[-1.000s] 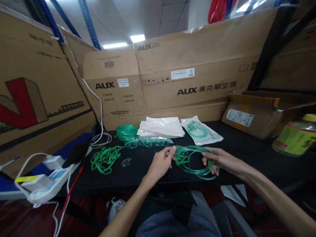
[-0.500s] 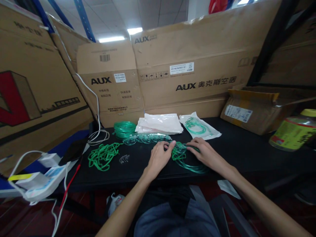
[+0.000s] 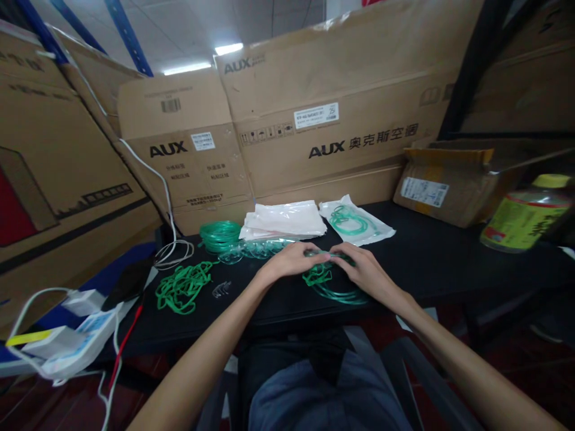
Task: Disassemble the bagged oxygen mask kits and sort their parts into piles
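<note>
- Tubing (image 3: 335, 293): a loose green coil on the table (image 3: 440, 254), near its front edge, with both hands on its far side.
- Cartons (image 3: 332, 120) are the biggest things on my feed. They stand on edge behind and to the left of the table, walling it in.
- Box (image 3: 442, 179), open, lies at the back right. A jar (image 3: 521, 215) with a yellow lid is beside it, blurred.
- Bags (image 3: 285, 218), a white stack, lie at the back centre. Just right of them a sealed pouch (image 3: 357, 222) holds green tube.
- Left hand (image 3: 291, 258) lies knuckles up, and I read its fingers as curled tight on the tubing's far end.
- Right hand (image 3: 363, 269) meets it from the other side, fingers bent and pinching the same tubing. The fingertips of the two hands nearly touch.
- Spool (image 3: 220, 235) of green tube sits left of the bags, with clear masks (image 3: 251, 250) just in front.
- Bands (image 3: 182, 287), a green tangle, lie well left of the hands, with small clear clips (image 3: 221, 289) just right of them.
</note>
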Demonstrator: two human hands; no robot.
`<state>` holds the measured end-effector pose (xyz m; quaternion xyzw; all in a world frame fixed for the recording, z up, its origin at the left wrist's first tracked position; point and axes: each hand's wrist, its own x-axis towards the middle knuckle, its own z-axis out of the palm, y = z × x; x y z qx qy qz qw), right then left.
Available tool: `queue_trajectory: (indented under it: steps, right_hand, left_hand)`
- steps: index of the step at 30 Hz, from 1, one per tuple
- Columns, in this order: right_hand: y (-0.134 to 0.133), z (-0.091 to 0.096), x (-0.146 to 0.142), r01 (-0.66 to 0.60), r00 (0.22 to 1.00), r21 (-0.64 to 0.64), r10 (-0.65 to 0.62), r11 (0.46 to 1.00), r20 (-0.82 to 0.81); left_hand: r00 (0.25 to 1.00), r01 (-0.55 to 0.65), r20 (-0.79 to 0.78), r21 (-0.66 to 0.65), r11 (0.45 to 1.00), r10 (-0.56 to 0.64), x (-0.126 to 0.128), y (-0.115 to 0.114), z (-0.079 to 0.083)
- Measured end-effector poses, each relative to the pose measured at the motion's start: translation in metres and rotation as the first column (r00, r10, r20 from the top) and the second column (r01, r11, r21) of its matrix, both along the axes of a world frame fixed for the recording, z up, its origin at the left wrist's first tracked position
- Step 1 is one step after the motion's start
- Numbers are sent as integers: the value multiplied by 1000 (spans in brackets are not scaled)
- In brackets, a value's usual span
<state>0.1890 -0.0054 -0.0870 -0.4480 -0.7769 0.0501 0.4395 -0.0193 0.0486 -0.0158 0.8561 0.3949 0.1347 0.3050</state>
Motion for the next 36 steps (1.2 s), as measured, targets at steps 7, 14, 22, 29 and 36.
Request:
queue_trajectory:
  steps: [7, 14, 22, 29, 36]
  right_hand:
    - [-2, 7, -2, -20, 999, -24, 19, 1000, -25]
    - [-6, 5, -2, 15, 1000, -51, -13, 999, 24]
    - [-6, -1, 0, 30, 992, -23, -27, 999, 127]
    - [2, -5, 0, 42, 984, -14, -39, 999, 172]
    - [-2, 0, -2, 74, 987, 3, -74, 997, 144]
  left_hand:
    - [991, 111, -82, 8, 994, -110, 7, 12, -3]
    - [990, 125, -91, 175, 977, -111, 6, 3, -7]
    - [984, 131, -164, 396, 909, -70, 0, -14, -8]
    - [941, 276, -336, 678, 681, -47, -3, -18, -10]
    - [968, 177, -249, 657, 733, -11, -6, -24, 0]
